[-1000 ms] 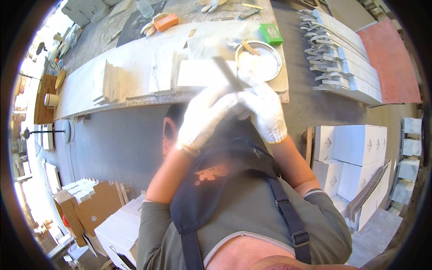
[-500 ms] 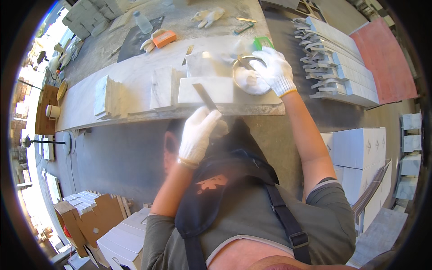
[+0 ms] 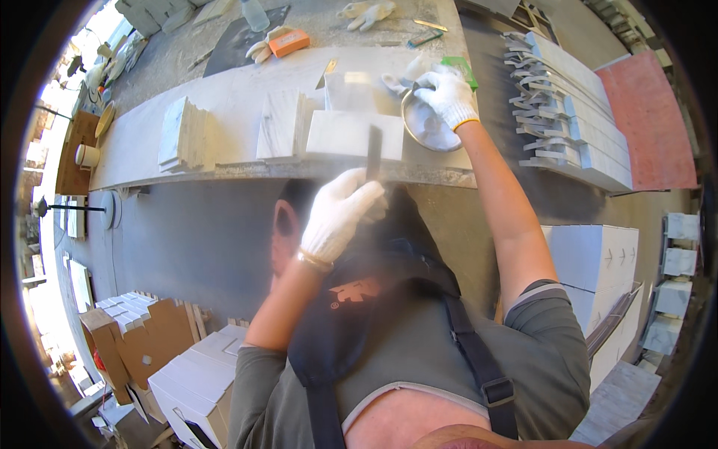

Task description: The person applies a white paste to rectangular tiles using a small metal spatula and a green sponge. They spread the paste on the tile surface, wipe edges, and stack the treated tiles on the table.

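My left hand (image 3: 340, 209), in a white knit glove, grips a thin flat blade (image 3: 374, 150) like a scraper or putty knife. The blade points up in front of a white tile-like block (image 3: 354, 135) on the worktable. My right hand (image 3: 450, 99), also gloved, is over the far right side of a round, rimmed dish (image 3: 428, 129) with pale material in it. Its fingers are closed near the rim around something dark and small that I cannot make out. Behind it is a green box (image 3: 462, 71), partly covered by the hand.
Stacked marble-patterned tiles (image 3: 182, 135) and another stack (image 3: 280, 127) stand on the worktable (image 3: 224, 86). Farther back lie an orange box (image 3: 289, 43), loose gloves (image 3: 365, 13) and a bottle (image 3: 255, 13). White cartons (image 3: 591, 258) are at right, others (image 3: 196, 382) at lower left.
The blade in my left hand has swung from leaning left to nearly upright. My right hand has shifted from the dish's right side toward its far rim. The whole view has shifted slightly.
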A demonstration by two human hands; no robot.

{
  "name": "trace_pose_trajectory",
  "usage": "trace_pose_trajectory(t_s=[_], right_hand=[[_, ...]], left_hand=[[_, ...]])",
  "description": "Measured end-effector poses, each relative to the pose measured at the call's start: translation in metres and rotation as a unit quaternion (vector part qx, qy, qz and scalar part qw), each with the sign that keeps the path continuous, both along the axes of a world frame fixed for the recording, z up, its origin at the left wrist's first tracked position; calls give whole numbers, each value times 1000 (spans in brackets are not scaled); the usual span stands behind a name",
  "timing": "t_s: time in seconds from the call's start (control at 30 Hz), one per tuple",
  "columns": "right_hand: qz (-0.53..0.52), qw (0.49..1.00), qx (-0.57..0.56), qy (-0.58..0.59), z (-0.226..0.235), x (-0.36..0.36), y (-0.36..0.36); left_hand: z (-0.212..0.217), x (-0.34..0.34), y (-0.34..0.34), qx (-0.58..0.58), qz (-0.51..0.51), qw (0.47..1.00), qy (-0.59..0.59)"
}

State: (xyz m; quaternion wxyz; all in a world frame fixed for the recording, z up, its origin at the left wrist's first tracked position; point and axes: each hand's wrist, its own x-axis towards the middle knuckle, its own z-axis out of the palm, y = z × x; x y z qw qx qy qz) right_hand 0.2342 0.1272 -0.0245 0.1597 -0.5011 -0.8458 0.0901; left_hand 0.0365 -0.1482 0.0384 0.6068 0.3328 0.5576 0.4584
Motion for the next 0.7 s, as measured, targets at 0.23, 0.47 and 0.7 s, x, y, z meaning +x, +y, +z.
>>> trace_pose_trajectory(t_s=[0.23,0.47,0.7], right_hand=[[54,951,79,293,27,15,-33],[41,888,-125,441,70,38,-112],[19,919,-161,360,75,41,-159]], left_hand=[[6,9,4,-17,1,999,-41],[0,27,14,-4,-8,997,-71],[-5,42,19,3,-18,997,-69]])
